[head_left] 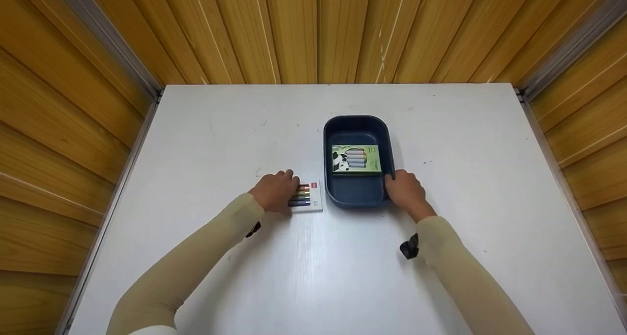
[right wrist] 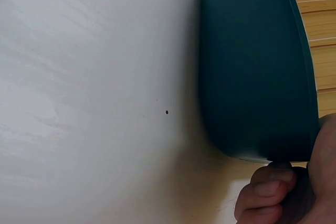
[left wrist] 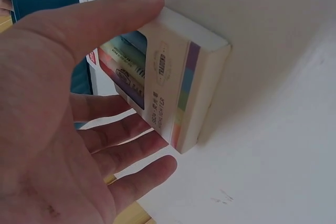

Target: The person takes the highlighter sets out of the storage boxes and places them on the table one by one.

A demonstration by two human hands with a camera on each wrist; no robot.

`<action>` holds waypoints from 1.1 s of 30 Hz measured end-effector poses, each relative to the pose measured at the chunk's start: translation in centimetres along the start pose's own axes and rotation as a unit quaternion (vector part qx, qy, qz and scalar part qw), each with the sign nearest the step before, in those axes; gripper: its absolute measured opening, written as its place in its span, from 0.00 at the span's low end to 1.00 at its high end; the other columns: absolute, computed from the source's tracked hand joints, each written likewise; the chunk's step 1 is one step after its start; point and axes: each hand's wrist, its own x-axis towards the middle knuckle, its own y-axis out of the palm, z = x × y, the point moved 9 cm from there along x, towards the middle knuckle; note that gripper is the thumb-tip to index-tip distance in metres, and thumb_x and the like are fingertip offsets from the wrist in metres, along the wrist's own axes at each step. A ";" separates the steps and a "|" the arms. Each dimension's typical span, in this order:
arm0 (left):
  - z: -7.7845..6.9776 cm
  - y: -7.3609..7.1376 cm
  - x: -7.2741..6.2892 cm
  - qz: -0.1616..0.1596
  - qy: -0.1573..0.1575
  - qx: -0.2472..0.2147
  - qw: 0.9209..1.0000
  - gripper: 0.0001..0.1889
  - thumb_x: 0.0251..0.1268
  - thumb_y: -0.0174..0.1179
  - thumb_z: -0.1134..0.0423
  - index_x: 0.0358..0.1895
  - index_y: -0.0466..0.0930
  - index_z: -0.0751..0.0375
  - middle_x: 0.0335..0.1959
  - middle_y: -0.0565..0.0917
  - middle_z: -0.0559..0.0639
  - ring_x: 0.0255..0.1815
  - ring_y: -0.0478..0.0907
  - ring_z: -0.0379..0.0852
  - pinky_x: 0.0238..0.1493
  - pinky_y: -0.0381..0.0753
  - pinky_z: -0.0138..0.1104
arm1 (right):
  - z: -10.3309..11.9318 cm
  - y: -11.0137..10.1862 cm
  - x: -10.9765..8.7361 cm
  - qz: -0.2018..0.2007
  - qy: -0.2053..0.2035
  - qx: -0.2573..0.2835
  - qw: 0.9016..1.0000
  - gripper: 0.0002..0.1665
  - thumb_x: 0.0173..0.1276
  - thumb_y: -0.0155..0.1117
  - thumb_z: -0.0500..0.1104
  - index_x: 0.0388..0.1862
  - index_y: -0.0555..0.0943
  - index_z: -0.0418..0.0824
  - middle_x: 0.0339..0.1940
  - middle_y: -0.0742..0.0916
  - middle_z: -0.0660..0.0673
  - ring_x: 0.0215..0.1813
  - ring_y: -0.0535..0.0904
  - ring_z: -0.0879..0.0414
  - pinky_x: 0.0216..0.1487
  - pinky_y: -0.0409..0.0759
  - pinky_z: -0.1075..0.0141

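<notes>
A white box of coloured pens (head_left: pixel 308 198) lies flat on the white table (head_left: pixel 220 129), just left of a dark blue tray (head_left: pixel 357 198). My left hand (head_left: pixel 275 190) covers the box's left part. In the left wrist view the thumb (left wrist: pixel 142 1) presses one edge of the box (left wrist: pixel 178 77) and the fingers (left wrist: pixel 131 145) reach along the opposite side, so the hand (left wrist: pixel 52 108) grips it. My right hand (head_left: pixel 404 188) holds the tray's near right rim. In the right wrist view its thumb (right wrist: pixel 268 195) curls under the rim of the tray (right wrist: pixel 252 66). A green panda-printed pen box (head_left: pixel 356 158) lies inside the tray.
Wooden slatted walls (head_left: pixel 313 26) close in the table at the back and on both sides. The tray stands near the table's middle. A black strap (head_left: pixel 409 248) hangs at my right wrist.
</notes>
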 end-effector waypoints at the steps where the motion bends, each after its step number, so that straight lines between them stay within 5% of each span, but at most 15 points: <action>1: 0.0 0.1 0.0 0.004 0.000 0.003 1.000 0.40 0.46 0.75 0.49 0.62 0.69 0.64 0.53 0.77 0.57 0.49 0.77 0.51 0.55 0.80 0.44 | 0.0 0.0 0.0 0.000 0.000 -0.001 1.000 0.24 0.76 0.38 0.50 0.38 0.77 0.35 0.28 0.78 0.43 0.32 0.76 0.50 0.29 0.69 0.62; 11: 0.2 0.1 -0.2 0.016 0.000 0.008 1.000 0.44 0.48 0.71 0.40 0.65 0.67 0.60 0.57 0.76 0.56 0.50 0.75 0.49 0.59 0.77 0.45 | 0.0 0.0 0.0 -0.001 0.000 -0.002 1.000 0.26 0.76 0.38 0.51 0.42 0.78 0.33 0.31 0.80 0.42 0.33 0.76 0.49 0.30 0.69 0.61; 33: -0.3 -2.8 -0.4 -0.061 0.035 0.032 0.997 0.26 0.63 0.62 0.46 0.55 0.75 0.64 0.50 0.79 0.57 0.44 0.78 0.49 0.44 0.83 0.42 | 0.0 0.0 0.0 -0.003 -0.011 -0.005 1.000 0.26 0.76 0.36 0.51 0.40 0.77 0.34 0.29 0.79 0.42 0.32 0.76 0.49 0.29 0.69 0.61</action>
